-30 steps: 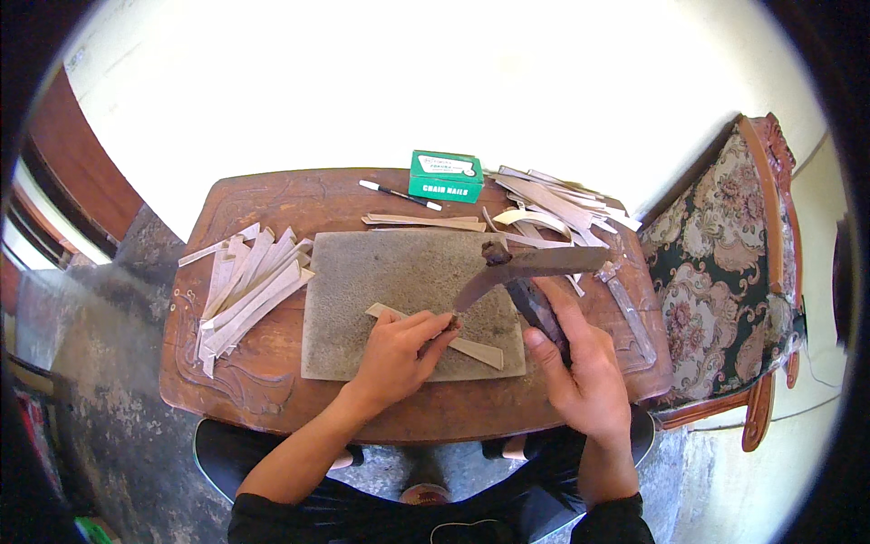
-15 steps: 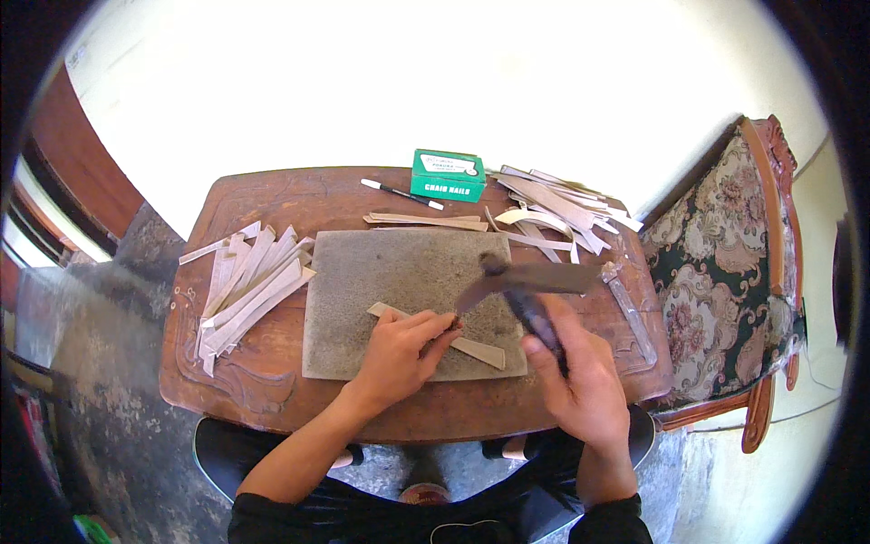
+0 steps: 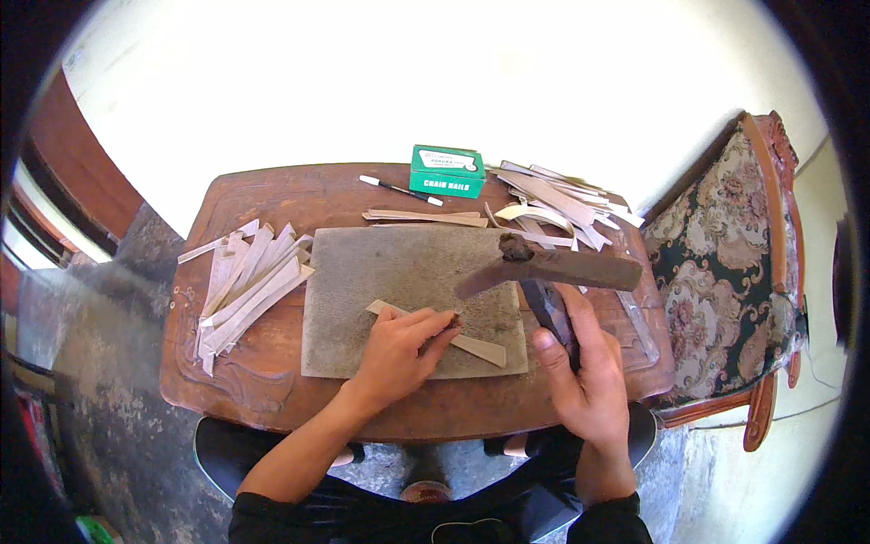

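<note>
My left hand (image 3: 399, 349) presses flat on a thin pale strip (image 3: 480, 347) that lies across the grey slab (image 3: 362, 272) on the small wooden table (image 3: 272, 195). My right hand (image 3: 584, 376) is shut on the dark handle of a rusty hammer-like tool (image 3: 562, 266). The tool's long dark head hangs above the slab's right edge, just right of the strip and my left fingers.
A fan of pale strips (image 3: 245, 281) lies left of the slab, and a loose heap of more strips (image 3: 553, 204) at the back right. A green box (image 3: 447, 170) and a pen (image 3: 399, 189) sit at the table's far edge. An upholstered chair (image 3: 725, 263) stands right.
The tool's head has dropped a little and moved toward me and to the right. My left hand stays on the strip.
</note>
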`<action>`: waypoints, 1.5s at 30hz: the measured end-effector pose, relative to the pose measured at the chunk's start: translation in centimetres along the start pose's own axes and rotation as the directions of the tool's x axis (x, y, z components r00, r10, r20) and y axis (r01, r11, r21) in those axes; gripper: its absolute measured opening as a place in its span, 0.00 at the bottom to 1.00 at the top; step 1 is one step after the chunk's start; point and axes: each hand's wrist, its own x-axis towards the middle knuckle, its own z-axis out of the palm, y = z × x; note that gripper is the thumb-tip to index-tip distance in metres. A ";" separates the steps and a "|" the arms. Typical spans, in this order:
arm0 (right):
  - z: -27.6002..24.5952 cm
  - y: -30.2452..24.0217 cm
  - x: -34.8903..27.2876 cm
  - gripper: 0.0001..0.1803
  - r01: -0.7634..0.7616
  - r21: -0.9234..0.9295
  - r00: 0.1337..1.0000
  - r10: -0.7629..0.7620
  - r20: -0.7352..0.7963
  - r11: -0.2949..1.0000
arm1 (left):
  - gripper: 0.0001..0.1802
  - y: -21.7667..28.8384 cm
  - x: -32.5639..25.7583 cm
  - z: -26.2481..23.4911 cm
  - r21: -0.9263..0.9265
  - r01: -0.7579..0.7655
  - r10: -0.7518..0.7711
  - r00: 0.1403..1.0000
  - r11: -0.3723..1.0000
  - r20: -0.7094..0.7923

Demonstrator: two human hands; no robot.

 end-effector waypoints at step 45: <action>9.1 8.2 0.5 0.18 -0.474 0.688 0.855 0.475 0.210 0.549 | 0.08 0.5 0.7 -0.5 -0.164 0.260 -0.245 0.964 0.952 0.108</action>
